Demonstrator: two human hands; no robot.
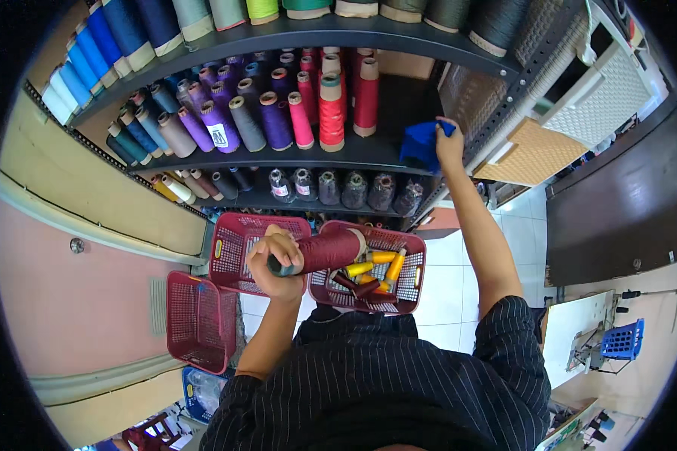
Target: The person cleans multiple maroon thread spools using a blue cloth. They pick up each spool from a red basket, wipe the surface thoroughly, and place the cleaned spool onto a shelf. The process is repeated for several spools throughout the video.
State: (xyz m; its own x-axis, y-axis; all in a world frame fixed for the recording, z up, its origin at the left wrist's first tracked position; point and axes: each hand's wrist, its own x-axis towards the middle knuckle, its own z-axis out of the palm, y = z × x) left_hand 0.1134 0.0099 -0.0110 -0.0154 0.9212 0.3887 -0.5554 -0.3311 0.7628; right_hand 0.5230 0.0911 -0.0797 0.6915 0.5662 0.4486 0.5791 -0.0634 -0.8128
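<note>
My left hand (276,259) is closed around the end of a large dark red thread cone (327,252), held sideways above the baskets. At the right end of the middle shelf (399,139), my right hand (449,143) grips a crumpled blue cloth (423,143) against the shelf's front edge. To the cloth's left stand a dark red cone (366,101) and a bright red cone (332,113). Below the held cone, a maroon basket (420,274) holds yellow, orange and dark red spools (382,282).
Purple and pink cones (274,124) crowd the middle shelf's left. Blue, grey and green cones line the top shelf (308,30); dark wrapped cones (356,188) stand on the lower one. Two more maroon baskets (263,222) sit at left. A sewing table (579,331) is at right.
</note>
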